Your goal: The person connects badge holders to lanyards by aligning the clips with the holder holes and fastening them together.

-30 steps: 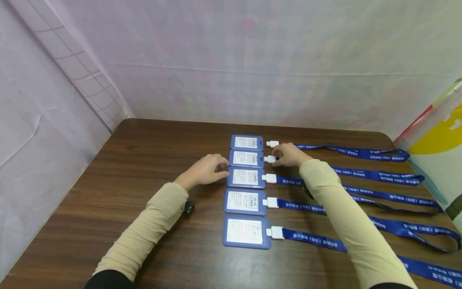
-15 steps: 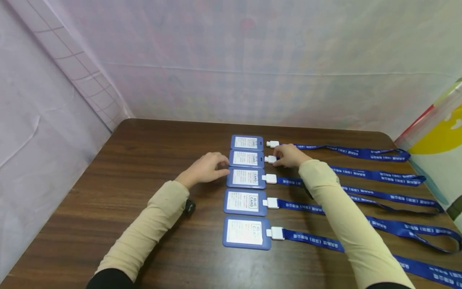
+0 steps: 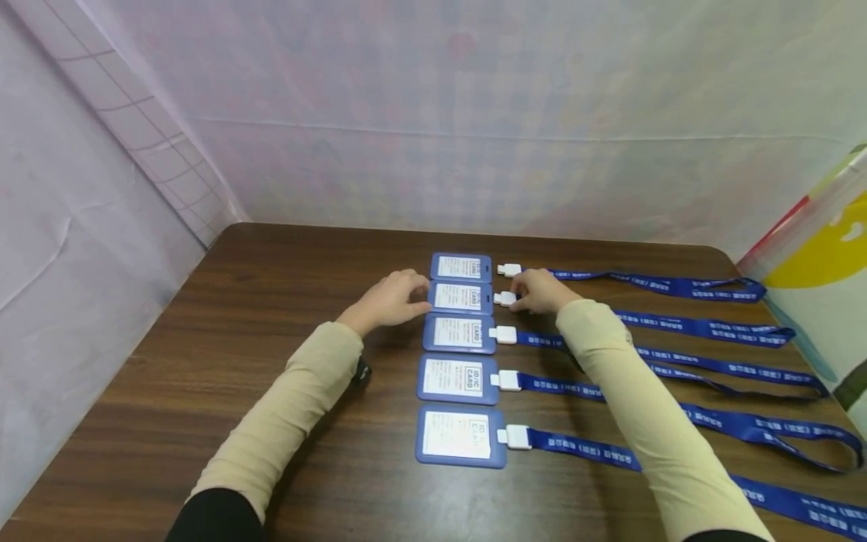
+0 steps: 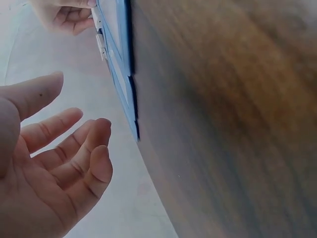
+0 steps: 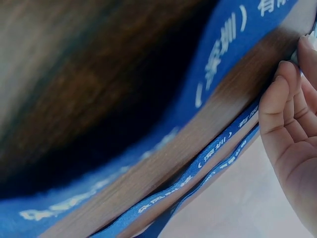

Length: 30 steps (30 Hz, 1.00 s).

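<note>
Several blue badge holders with white cards lie in a column on the table. My right hand (image 3: 537, 291) pinches the white clip (image 3: 504, 299) of the second lanyard (image 3: 704, 327) from the back, just right of the second badge holder (image 3: 460, 298). In the right wrist view the right hand's fingertips (image 5: 290, 72) meet at the clip, which is mostly out of frame. Left of that same holder is my left hand (image 3: 391, 299), its fingers loosely bent with nothing between them. In the left wrist view the left hand (image 4: 54, 163) is apart from the holders.
The farthest holder (image 3: 461, 266) lies apart from its lanyard's white clip (image 3: 509, 270). The three nearer holders, such as the front one (image 3: 460, 436), have clips at their slots. Blue straps spread right across the brown table (image 3: 203, 361). A white curtain (image 3: 474, 113) hangs behind.
My left hand has moved slightly away from me, from beside the third holder to beside the second. The right hand stays at the second clip.
</note>
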Each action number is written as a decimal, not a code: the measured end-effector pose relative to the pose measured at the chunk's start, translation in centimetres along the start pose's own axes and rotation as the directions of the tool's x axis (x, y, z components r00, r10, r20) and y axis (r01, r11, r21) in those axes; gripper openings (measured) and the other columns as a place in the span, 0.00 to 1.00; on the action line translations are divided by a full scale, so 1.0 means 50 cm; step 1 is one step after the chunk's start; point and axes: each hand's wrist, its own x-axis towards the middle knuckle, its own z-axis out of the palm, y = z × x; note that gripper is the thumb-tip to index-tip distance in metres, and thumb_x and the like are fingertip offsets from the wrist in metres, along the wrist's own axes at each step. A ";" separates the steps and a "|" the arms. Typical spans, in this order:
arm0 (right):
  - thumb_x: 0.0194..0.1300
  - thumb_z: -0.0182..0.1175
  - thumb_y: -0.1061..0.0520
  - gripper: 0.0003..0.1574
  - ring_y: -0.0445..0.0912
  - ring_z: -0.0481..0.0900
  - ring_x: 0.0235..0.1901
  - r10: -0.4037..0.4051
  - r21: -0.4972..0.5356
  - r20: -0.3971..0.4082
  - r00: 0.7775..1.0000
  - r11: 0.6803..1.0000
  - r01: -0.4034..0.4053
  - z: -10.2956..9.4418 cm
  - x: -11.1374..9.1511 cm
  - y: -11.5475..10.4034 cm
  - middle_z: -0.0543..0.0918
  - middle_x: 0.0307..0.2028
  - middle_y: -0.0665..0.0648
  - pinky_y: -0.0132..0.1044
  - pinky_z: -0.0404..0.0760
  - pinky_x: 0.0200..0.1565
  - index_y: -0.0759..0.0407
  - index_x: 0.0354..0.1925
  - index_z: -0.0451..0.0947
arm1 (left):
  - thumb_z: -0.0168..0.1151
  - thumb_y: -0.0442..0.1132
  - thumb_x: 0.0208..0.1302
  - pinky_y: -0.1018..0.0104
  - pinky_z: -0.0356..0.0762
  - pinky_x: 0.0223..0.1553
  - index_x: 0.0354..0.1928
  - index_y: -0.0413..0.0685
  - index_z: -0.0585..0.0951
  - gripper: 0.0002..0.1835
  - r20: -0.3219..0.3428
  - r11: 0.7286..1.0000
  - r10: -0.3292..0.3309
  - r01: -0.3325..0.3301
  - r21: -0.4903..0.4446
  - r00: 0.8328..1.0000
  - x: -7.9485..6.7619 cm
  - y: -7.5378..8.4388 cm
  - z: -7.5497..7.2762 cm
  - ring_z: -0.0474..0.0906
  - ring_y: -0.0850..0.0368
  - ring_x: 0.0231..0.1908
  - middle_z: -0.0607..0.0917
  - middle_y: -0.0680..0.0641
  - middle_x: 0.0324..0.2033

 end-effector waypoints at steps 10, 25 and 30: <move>0.51 0.67 0.60 0.14 0.42 0.73 0.15 -0.003 0.008 -0.014 1.000 1.000 0.003 0.004 0.002 0.000 0.74 0.18 0.55 0.32 0.72 0.22 0.67 0.34 0.76 | 0.61 0.43 0.59 0.55 0.63 0.58 0.59 0.37 0.69 0.28 0.074 0.995 -0.062 0.056 0.082 0.995 0.039 -0.002 -0.001 0.65 0.47 0.58 0.69 0.40 0.58; 0.51 0.67 0.60 0.13 0.43 0.73 0.16 0.007 0.013 -0.014 1.000 1.000 -0.007 -0.001 0.001 -0.001 0.74 0.18 0.55 0.32 0.72 0.22 0.67 0.34 0.76 | 0.61 0.42 0.58 0.57 0.61 0.59 0.58 0.36 0.70 0.27 0.176 0.977 -0.075 0.037 0.210 0.982 0.085 -0.002 0.005 0.65 0.46 0.58 0.70 0.39 0.57; 0.52 0.67 0.60 0.13 0.43 0.73 0.17 0.026 0.023 -0.001 1.000 0.999 -0.026 0.005 0.004 0.003 0.74 0.19 0.55 0.32 0.72 0.22 0.66 0.34 0.76 | 0.62 0.41 0.57 0.56 0.64 0.57 0.53 0.36 0.75 0.23 0.179 0.977 -0.069 0.030 0.213 0.981 0.086 -0.005 0.013 0.68 0.46 0.55 0.73 0.39 0.54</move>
